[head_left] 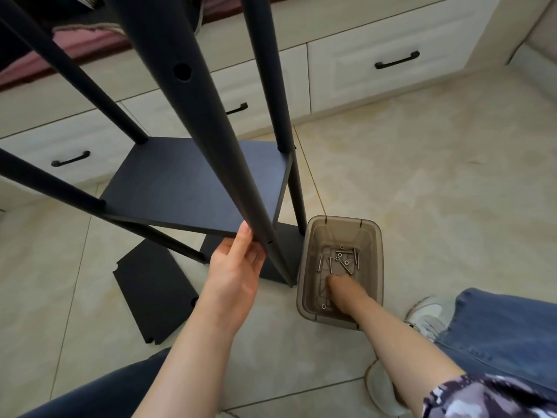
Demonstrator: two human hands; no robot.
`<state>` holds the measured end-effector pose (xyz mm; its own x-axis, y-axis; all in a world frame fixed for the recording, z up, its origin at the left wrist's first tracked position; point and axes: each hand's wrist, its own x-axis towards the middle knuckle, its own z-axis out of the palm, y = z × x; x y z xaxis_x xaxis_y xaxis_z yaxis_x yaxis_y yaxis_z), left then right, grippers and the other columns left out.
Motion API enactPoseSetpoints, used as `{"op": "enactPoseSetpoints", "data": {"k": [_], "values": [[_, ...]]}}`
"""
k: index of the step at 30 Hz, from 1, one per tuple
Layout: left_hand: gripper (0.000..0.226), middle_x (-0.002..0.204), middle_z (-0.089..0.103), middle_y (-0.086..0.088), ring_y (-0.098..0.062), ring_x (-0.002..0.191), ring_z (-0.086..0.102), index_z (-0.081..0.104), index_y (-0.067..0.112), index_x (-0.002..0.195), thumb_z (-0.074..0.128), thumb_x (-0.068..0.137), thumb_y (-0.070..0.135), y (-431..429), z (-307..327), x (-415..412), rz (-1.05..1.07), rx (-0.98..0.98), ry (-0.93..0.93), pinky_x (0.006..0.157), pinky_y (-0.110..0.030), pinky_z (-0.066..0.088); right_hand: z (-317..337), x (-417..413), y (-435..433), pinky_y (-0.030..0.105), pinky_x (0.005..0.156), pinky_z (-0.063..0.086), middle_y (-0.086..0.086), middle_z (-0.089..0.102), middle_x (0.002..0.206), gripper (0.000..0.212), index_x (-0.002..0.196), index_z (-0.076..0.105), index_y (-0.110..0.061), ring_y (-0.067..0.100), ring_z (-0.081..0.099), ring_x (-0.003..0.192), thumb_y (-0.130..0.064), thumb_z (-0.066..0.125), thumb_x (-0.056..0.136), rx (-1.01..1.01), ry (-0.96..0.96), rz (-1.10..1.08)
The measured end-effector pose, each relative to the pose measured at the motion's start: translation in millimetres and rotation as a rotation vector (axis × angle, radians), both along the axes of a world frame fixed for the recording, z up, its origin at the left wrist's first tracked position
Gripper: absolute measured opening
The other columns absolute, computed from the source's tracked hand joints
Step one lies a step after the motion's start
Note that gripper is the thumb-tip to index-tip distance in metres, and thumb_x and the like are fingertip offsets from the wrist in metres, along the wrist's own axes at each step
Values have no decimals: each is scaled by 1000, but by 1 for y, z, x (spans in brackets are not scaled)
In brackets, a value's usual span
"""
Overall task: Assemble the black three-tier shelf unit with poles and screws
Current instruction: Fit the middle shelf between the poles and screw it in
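Tiled floor [437,182] holds a black shelf unit [193,182]. The left grip [238,267], released, touches it beside the near pole [211,131]. The right grip [342,288] is in the bin [377,236] among screws [346,265]; whether it is clenched, I cannot tell.

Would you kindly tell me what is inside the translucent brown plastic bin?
Loose silver screws and small washers, plus the right hand reaching in; anything beneath it is hidden.

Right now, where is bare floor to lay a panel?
Free: beige tiled floor right of the translucent brown plastic bin, toward the white drawers; left of the loose black panel. Crowded: between bin and black shelf frame, at left hand, right hand.
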<state>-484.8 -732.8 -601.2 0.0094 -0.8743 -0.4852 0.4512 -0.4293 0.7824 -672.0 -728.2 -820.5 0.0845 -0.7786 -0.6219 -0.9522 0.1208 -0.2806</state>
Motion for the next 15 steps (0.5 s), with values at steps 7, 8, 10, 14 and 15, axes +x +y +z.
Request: {"op": "enactPoseSetpoints", "data": {"k": [7,8,10,14,15], "values": [[47,101,77,-3,-18,108,72,64,10,118,65,79,36,1,4,-1,-1,-18,24,103,-32,48,37,-3,5,32,72,44,16,67,108,16,108,58,-12,35,65,100,-13,46,98,-133,-93,-152],[48,102,77,-3,-17,107,72,64,9,120,65,80,35,1,5,-3,4,-25,44,101,-31,49,45,-2,9,31,72,45,15,68,103,12,105,57,-13,34,64,96,-16,48,97,-174,-154,-262],[49,102,77,-4,-16,105,73,64,6,124,66,83,34,3,6,-5,18,-32,82,97,-29,50,66,9,18,34,75,54,9,69,95,9,104,57,-13,26,66,88,-15,56,95,-242,-354,-599],[33,103,77,-5,-19,110,71,67,5,121,61,97,27,7,7,-8,29,-46,91,93,-26,51,119,43,34,35,74,59,10,74,79,11,105,63,-3,19,71,73,-7,63,95,-295,-918,-1191],[32,105,77,-6,-20,111,70,67,5,121,61,98,27,8,7,-7,22,-51,84,94,-26,51,133,52,38,29,69,58,9,75,77,8,102,64,-3,16,71,72,-7,63,95,-319,-1022,-1232]]}}
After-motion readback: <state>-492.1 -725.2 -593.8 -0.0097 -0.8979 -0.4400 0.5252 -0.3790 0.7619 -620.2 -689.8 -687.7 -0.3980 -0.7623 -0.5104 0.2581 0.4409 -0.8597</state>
